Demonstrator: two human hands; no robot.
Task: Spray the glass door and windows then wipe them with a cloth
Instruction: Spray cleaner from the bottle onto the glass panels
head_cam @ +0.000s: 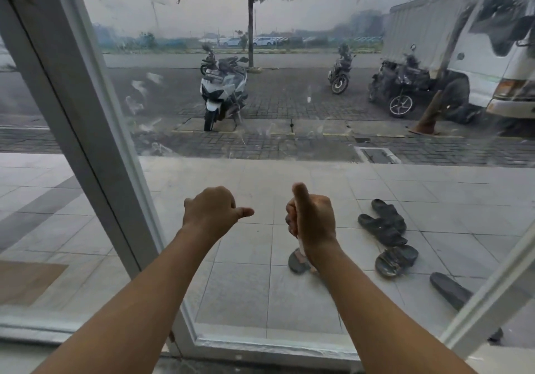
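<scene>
Right hand [314, 223]: you're clamping it round a slim whitish thing, fingers wrapped, thumb sticking up. I'm reading that as the spray bottle [301, 245]; the hand is hiding most of it.
Left hand [210, 208]: you're curling it into a loose fist, thumb pointing at the right hand. Nothing is showing in it, and the palm side is facing away.
Bottle handling: I'm guessing light, rigid plastic, turning slick once wet. Best taken round the body, leaving one finger free for the nozzle, which isn't showing.
Cloth: not showing anywhere.
Glass door [289, 98]: it's standing just beyond both hands. The pane is carrying smears and streaks, heaviest top right. It's looking hard, smooth and brittle, so I'm expecting it to want flat, even pressure.
Frame [86, 130]: white, square-edged profile, bordering the pane at left and bottom.
Outside: dark sandals [385, 226] are lying scattered on pale square tiles [246, 287]; a white scooter [223, 90] is standing on brick paving.
</scene>
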